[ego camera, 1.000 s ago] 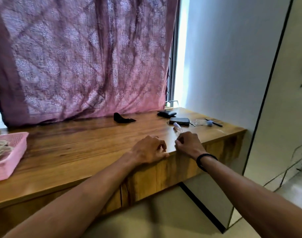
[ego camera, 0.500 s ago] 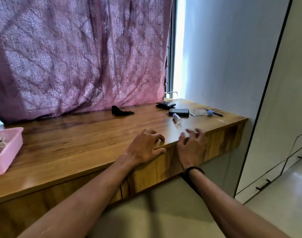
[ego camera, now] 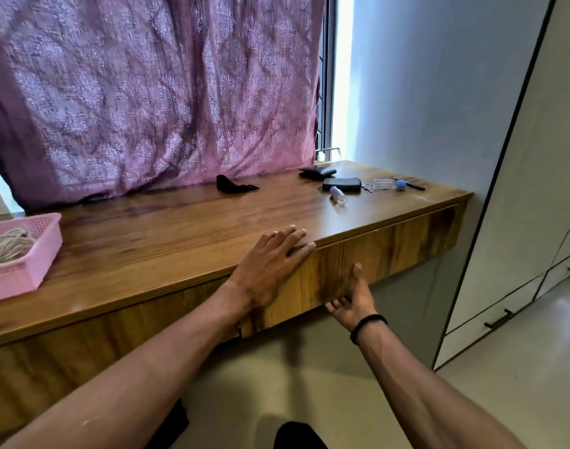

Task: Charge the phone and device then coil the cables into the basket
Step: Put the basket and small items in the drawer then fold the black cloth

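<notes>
Right hand now under desk edge, basket far left.

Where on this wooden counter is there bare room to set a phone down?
The wide middle of the counter, between the pink basket and left hand, is bare. The far right corner is crowded around the black pouch and small bottle.

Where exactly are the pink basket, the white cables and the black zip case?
pink basket (ego camera: 47, 251): head view, on its right side wall.
white cables (ego camera: 8, 246): head view, on the coil inside the basket.
black zip case (ego camera: 342, 184): head view, on its top face.
</notes>
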The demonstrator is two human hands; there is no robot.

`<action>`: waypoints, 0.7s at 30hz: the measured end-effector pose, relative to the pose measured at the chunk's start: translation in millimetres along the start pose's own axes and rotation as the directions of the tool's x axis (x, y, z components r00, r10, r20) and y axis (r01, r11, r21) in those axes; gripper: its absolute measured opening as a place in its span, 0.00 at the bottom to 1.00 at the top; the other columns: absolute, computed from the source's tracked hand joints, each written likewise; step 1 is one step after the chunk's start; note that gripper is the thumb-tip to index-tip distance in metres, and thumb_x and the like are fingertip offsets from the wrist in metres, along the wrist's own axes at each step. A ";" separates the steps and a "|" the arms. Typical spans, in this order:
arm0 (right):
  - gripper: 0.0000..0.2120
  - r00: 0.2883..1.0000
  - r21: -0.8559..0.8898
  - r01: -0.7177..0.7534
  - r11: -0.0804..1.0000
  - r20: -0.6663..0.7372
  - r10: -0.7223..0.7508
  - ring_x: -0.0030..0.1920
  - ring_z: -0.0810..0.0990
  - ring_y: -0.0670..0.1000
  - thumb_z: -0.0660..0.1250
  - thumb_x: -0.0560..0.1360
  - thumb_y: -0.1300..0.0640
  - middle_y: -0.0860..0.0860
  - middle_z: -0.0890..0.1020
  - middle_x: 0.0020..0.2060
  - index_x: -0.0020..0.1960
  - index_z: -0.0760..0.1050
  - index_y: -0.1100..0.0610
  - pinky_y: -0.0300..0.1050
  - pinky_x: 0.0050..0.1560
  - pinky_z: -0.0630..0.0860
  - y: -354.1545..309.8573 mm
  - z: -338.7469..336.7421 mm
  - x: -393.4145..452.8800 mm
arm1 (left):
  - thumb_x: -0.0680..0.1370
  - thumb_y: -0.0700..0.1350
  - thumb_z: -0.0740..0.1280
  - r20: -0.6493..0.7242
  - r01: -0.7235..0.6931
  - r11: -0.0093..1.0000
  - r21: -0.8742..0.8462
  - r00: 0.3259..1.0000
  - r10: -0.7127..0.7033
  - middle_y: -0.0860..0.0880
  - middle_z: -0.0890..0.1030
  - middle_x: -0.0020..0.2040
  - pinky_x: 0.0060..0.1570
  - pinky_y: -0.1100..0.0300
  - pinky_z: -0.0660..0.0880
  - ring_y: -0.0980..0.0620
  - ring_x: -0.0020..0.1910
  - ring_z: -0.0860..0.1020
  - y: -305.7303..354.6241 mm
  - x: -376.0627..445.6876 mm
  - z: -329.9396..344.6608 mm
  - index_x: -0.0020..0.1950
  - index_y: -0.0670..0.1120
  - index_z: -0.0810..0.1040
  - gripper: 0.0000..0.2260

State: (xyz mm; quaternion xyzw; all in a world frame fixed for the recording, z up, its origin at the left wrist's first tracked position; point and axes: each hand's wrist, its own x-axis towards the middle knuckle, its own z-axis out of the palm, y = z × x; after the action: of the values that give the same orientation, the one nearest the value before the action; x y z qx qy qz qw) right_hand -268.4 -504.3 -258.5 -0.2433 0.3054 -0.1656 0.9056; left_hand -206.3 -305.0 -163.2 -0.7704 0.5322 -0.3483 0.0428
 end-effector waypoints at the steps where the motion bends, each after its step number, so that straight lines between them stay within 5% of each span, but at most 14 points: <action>1: 0.49 1.000 0.007 0.008 1.000 0.006 -0.008 0.80 0.63 0.63 0.74 0.73 0.35 0.60 0.61 0.81 0.83 0.57 0.53 0.66 0.78 0.64 -0.4 -5.4 -4.3 | 0.82 0.52 0.63 -0.001 0.009 1.000 -0.013 1.000 -0.009 0.43 0.66 0.78 0.73 0.45 0.67 0.41 0.78 0.63 1.9 -1.4 -2.6 0.80 0.50 0.64 0.26; 5: 0.44 0.992 -0.093 0.107 0.990 -0.062 -0.113 0.74 0.71 0.63 0.74 0.72 0.33 0.61 0.69 0.76 0.79 0.65 0.55 0.64 0.73 0.71 0.5 -24.4 -21.1 | 0.85 0.55 0.55 -0.020 0.043 0.996 -0.073 0.999 -0.045 0.45 0.68 0.76 0.72 0.46 0.67 0.44 0.76 0.65 18.1 -4.8 -15.5 0.74 0.51 0.72 0.20; 7: 0.31 0.896 -0.367 0.329 0.870 -0.169 -0.410 0.66 0.77 0.60 0.72 0.76 0.37 0.58 0.76 0.70 0.71 0.72 0.55 0.61 0.68 0.76 -4.4 -29.4 -35.3 | 0.85 0.54 0.58 -0.004 0.093 0.969 -0.229 0.995 -0.096 0.47 0.75 0.67 0.67 0.50 0.71 0.47 0.69 0.71 30.8 -1.0 -24.3 0.69 0.50 0.77 0.17; 8: 0.28 0.778 -0.530 0.465 0.709 -0.137 -0.613 0.66 0.77 0.59 0.72 0.78 0.41 0.55 0.75 0.69 0.71 0.71 0.54 0.59 0.66 0.77 -9.2 -31.1 -46.5 | 0.84 0.53 0.60 0.037 0.154 0.927 -0.341 0.988 -0.151 0.48 0.78 0.62 0.63 0.52 0.73 0.49 0.64 0.75 38.6 -0.5 -30.8 0.68 0.50 0.78 0.16; 10: 0.24 0.427 -0.715 0.685 0.137 0.242 -0.872 0.69 0.73 0.56 0.71 0.80 0.46 0.54 0.73 0.69 0.72 0.71 0.52 0.55 0.65 0.75 -19.2 -29.5 -59.5 | 0.83 0.52 0.65 0.111 0.265 0.819 -0.509 0.964 -0.243 0.49 0.81 0.56 0.58 0.54 0.77 0.51 0.56 0.79 48.4 2.9 -35.2 0.66 0.48 0.80 0.15; 12: 0.17 0.148 -0.607 0.681 -0.410 0.662 -0.735 0.67 0.72 0.53 0.68 0.82 0.49 0.54 0.75 0.66 0.69 0.76 0.53 0.50 0.65 0.72 -25.2 -26.5 -74.5 | 0.81 0.52 0.68 0.100 0.299 0.778 -0.553 0.951 -0.294 0.49 0.83 0.55 0.55 0.58 0.77 0.53 0.53 0.80 58.3 1.3 -40.6 0.64 0.48 0.82 0.14; 14: 0.12 0.044 -0.428 0.636 -0.642 0.851 -0.524 0.62 0.76 0.52 0.66 0.83 0.50 0.53 0.80 0.59 0.62 0.80 0.54 0.51 0.65 0.73 -29.6 -26.9 -87.1 | 0.80 0.52 0.69 0.108 0.297 0.753 -0.586 0.951 -0.291 0.51 0.85 0.54 0.52 0.64 0.75 0.56 0.51 0.80 67.1 0.5 -50.5 0.61 0.48 0.84 0.13; 16: 0.09 0.015 -0.341 0.642 -0.687 0.901 -0.434 0.55 0.78 0.51 0.64 0.83 0.52 0.51 0.83 0.52 0.56 0.81 0.54 0.52 0.63 0.73 -32.4 -31.1 -101.4 | 0.79 0.51 0.70 0.147 0.294 0.722 -0.626 0.954 -0.261 0.53 0.85 0.49 0.47 0.67 0.73 0.59 0.45 0.80 74.6 1.9 -63.9 0.57 0.48 0.86 0.11; 18: 0.07 0.059 -0.348 0.672 -0.654 0.905 -0.421 0.49 0.78 0.48 0.63 0.84 0.53 0.49 0.82 0.47 0.54 0.79 0.53 0.52 0.59 0.75 -38.2 -32.6 -114.5 | 0.77 0.49 0.72 0.203 0.291 0.697 -0.656 0.957 -0.208 0.57 0.82 0.42 0.41 0.68 0.72 0.61 0.38 0.78 80.2 5.8 -78.1 0.52 0.47 0.86 0.08; 21: 0.11 0.132 -0.352 0.725 -0.593 0.915 -0.381 0.39 0.75 0.44 0.61 0.85 0.52 0.45 0.79 0.39 0.47 0.77 0.52 0.49 0.48 0.78 -46.8 -33.0 -133.4 | 0.75 0.48 0.73 0.261 0.278 0.660 -0.698 0.957 -0.127 0.54 0.82 0.38 0.41 0.57 0.81 0.57 0.37 0.81 88.6 8.2 -93.3 0.43 0.47 0.85 0.05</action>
State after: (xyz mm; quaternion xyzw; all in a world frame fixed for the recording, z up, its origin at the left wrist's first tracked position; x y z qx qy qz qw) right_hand -397.5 -494.4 -193.0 -0.8836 -0.0491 -0.4317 0.1743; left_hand -329.1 -321.6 -127.5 -0.8077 0.5302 -0.0361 -0.2553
